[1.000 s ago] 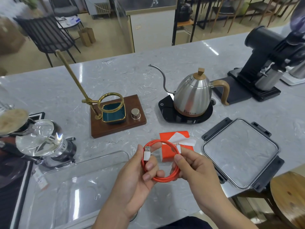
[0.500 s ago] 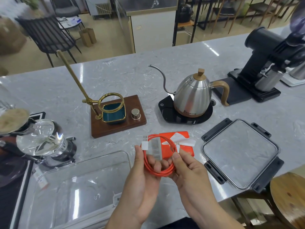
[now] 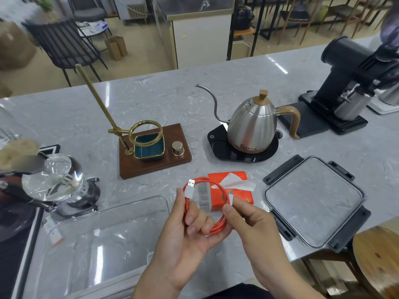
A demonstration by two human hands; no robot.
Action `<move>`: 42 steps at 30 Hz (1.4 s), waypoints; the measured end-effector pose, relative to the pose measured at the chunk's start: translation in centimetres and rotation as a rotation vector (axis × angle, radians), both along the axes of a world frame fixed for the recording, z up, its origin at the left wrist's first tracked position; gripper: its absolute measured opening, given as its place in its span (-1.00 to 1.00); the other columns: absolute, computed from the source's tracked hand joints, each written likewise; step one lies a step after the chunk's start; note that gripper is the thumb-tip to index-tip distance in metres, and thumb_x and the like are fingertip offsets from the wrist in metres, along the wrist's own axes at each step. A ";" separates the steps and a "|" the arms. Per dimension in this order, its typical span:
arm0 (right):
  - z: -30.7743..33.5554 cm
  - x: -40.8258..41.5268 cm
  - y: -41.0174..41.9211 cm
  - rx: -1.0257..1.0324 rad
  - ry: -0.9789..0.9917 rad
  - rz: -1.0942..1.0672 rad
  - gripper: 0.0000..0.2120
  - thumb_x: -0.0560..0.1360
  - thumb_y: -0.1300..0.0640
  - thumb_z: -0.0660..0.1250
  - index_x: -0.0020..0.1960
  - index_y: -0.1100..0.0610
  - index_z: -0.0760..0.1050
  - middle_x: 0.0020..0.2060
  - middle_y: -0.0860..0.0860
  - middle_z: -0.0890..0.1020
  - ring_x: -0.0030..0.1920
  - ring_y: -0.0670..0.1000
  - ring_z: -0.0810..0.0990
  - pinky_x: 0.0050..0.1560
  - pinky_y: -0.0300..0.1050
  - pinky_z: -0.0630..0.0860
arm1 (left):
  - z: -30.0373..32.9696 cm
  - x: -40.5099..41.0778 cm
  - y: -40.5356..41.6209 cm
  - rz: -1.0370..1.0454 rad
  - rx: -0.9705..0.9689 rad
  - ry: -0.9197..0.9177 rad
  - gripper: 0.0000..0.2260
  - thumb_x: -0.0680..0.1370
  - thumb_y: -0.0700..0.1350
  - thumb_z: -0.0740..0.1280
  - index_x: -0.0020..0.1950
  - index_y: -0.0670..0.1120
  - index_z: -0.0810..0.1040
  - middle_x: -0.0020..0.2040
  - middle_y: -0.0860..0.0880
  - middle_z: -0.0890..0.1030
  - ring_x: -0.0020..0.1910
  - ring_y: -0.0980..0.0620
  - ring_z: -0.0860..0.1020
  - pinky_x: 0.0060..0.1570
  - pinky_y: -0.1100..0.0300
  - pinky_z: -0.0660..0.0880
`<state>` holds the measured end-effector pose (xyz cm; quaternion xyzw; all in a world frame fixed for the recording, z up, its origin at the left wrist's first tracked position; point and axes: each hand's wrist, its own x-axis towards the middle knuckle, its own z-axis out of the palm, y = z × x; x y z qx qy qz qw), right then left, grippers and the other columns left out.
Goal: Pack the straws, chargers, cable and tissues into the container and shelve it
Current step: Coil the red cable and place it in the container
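While the clear container (image 3: 103,240) lies open at the near left of the counter, the left hand (image 3: 185,236) curls its fingers round the coiled orange cable (image 3: 205,203), white plug uppermost. The right hand (image 3: 252,223) pinches the coil's other side near the second connector. Keeping the loops tight, the person should carry it leftward over the rim. The tissues (image 3: 231,190) wait just behind.
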<state>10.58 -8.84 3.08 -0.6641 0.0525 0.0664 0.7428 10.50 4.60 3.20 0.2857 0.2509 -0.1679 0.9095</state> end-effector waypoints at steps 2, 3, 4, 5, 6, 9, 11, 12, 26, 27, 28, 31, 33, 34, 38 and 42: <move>0.0 0.0 -0.1 0.005 -0.002 0.016 -0.80 0.55 0.24 0.33 -0.01 0.04 0.71 -0.23 0.17 0.69 -0.20 -0.06 0.59 -0.07 -0.22 0.55 | 0.0 0.0 -0.1 0.022 -0.014 0.017 -0.50 0.55 0.20 0.23 -0.42 -0.08 0.20 -0.49 -0.02 0.08 -0.48 0.03 0.22 0.03 -0.21 0.53; -0.1 0.0 -0.1 0.002 -0.001 0.018 -0.79 0.54 0.24 0.33 -0.01 0.03 0.71 -0.28 0.14 0.66 -0.22 -0.06 0.57 -0.07 -0.22 0.54 | 0.0 0.0 -0.1 0.032 -0.017 0.023 -0.50 0.56 0.20 0.23 -0.43 -0.07 0.19 -0.49 -0.02 0.07 -0.49 0.03 0.21 0.02 -0.20 0.53; -0.2 0.0 -0.1 -0.005 0.004 0.016 -0.79 0.54 0.24 0.34 -0.02 0.02 0.71 -0.33 0.09 0.62 -0.25 -0.07 0.53 -0.09 -0.23 0.52 | 0.0 0.0 -0.1 0.038 -0.019 0.026 -0.50 0.56 0.20 0.22 -0.43 -0.07 0.19 -0.50 -0.01 0.07 -0.49 0.04 0.21 0.01 -0.19 0.54; -0.2 0.0 -0.2 -0.014 0.008 0.015 -0.79 0.54 0.24 0.34 -0.03 0.01 0.71 -0.36 0.05 0.58 -0.27 -0.07 0.51 -0.11 -0.24 0.50 | 0.0 0.0 -0.1 0.043 -0.018 0.029 -0.50 0.56 0.20 0.22 -0.43 -0.06 0.18 -0.52 -0.01 0.09 -0.49 0.04 0.20 -0.01 -0.18 0.54; -0.3 0.0 -0.2 -0.023 0.012 0.017 -0.80 0.53 0.24 0.35 -0.04 0.01 0.71 -0.37 0.04 0.56 -0.28 -0.06 0.49 -0.12 -0.23 0.49 | -0.1 0.0 -0.1 0.047 -0.016 0.032 -0.50 0.56 0.20 0.22 -0.43 -0.06 0.18 -0.53 -0.01 0.09 -0.50 0.04 0.19 -0.02 -0.18 0.55; -0.3 0.0 -0.2 -0.047 0.019 0.038 -0.85 0.53 0.23 0.36 -0.06 0.08 0.70 -0.34 0.13 0.57 -0.27 -0.05 0.48 -0.10 -0.17 0.47 | -0.2 -0.1 0.0 0.058 -0.008 0.046 -0.50 0.55 0.20 0.24 -0.43 -0.05 0.16 -0.53 0.00 0.09 -0.51 0.05 0.18 -0.02 -0.18 0.55; -0.4 0.0 -0.2 -0.073 0.022 0.051 -0.87 0.53 0.23 0.37 -0.07 0.09 0.70 -0.34 0.09 0.58 -0.27 -0.07 0.48 -0.12 -0.18 0.47 | -0.3 -0.1 0.1 0.071 0.001 0.055 -0.50 0.55 0.19 0.25 -0.43 -0.05 0.15 -0.54 0.00 0.09 -0.52 0.05 0.17 -0.01 -0.18 0.55; -0.4 0.1 -0.2 -0.084 0.021 0.056 -0.87 0.53 0.23 0.37 -0.07 0.09 0.70 -0.35 0.05 0.58 -0.28 -0.08 0.48 -0.14 -0.21 0.47 | -0.3 -0.1 0.1 0.078 0.005 0.058 -0.50 0.55 0.19 0.25 -0.43 -0.05 0.15 -0.55 0.00 0.10 -0.52 0.05 0.17 -0.01 -0.18 0.55; 0.2 0.8 0.1 -0.111 0.025 0.141 -0.81 0.55 0.22 0.34 -0.22 0.19 0.63 -0.41 0.07 0.63 -0.37 -0.12 0.51 -0.24 -0.31 0.46 | -0.5 -0.1 1.0 0.110 0.042 0.048 -0.49 0.54 0.17 0.28 -0.44 -0.05 0.14 -0.55 -0.01 0.08 -0.51 0.04 0.12 -0.12 -0.13 0.55; 0.3 0.8 0.2 -0.112 0.033 0.148 -0.81 0.55 0.24 0.33 -0.21 0.19 0.63 -0.41 0.07 0.63 -0.38 -0.12 0.51 -0.25 -0.32 0.46 | -0.5 -0.2 1.1 0.113 0.045 0.051 -0.49 0.54 0.17 0.28 -0.45 -0.05 0.15 -0.53 -0.01 0.05 -0.51 0.04 0.12 -0.12 -0.13 0.55; 0.4 0.9 0.3 -0.116 0.038 0.157 -0.81 0.55 0.23 0.32 -0.20 0.18 0.63 -0.42 0.06 0.63 -0.39 -0.13 0.51 -0.26 -0.32 0.46 | -0.4 -0.2 1.2 0.119 0.050 0.054 -0.49 0.54 0.17 0.27 -0.45 -0.05 0.15 -0.51 -0.02 0.03 -0.51 0.04 0.11 -0.12 -0.14 0.55; 0.6 1.0 0.6 -0.116 0.044 0.180 -0.81 0.56 0.23 0.31 -0.19 0.19 0.63 -0.44 0.03 0.63 -0.40 -0.15 0.51 -0.27 -0.32 0.46 | -0.1 -0.3 1.5 0.139 0.055 0.055 -0.50 0.54 0.17 0.26 -0.45 -0.05 0.15 -0.47 -0.03 -0.01 -0.50 0.04 0.11 -0.10 -0.15 0.56; 0.7 1.0 0.7 -0.112 0.044 0.183 -0.82 0.55 0.24 0.31 -0.19 0.21 0.62 -0.44 0.02 0.62 -0.40 -0.16 0.51 -0.26 -0.33 0.45 | 0.0 -0.4 1.6 0.146 0.059 0.055 -0.50 0.54 0.17 0.26 -0.45 -0.05 0.15 -0.46 -0.03 -0.01 -0.51 0.04 0.11 -0.11 -0.15 0.56; 0.6 1.0 0.7 -0.114 0.044 0.186 -0.82 0.55 0.24 0.31 -0.19 0.22 0.62 -0.44 0.01 0.62 -0.40 -0.15 0.51 -0.26 -0.32 0.46 | 0.0 -0.5 1.7 0.149 0.061 0.055 -0.50 0.55 0.17 0.25 -0.45 -0.05 0.15 -0.46 -0.03 -0.01 -0.50 0.04 0.11 -0.12 -0.15 0.56; 0.7 1.1 1.0 -0.121 0.040 0.203 -0.81 0.56 0.25 0.30 -0.18 0.25 0.62 -0.45 0.01 0.62 -0.40 -0.13 0.52 -0.27 -0.29 0.47 | -0.1 -0.7 2.0 0.156 0.057 0.045 -0.50 0.54 0.17 0.26 -0.45 -0.05 0.15 -0.49 -0.02 0.01 -0.50 0.05 0.10 -0.14 -0.13 0.56; 0.9 1.2 1.4 -0.117 0.027 0.224 -0.79 0.57 0.26 0.29 -0.21 0.25 0.60 -0.47 0.00 0.60 -0.42 -0.12 0.49 -0.29 -0.29 0.45 | -0.1 -0.8 2.5 0.151 0.066 0.035 -0.50 0.53 0.18 0.25 -0.45 -0.06 0.16 -0.53 0.00 0.06 -0.46 0.04 0.06 -0.13 -0.13 0.55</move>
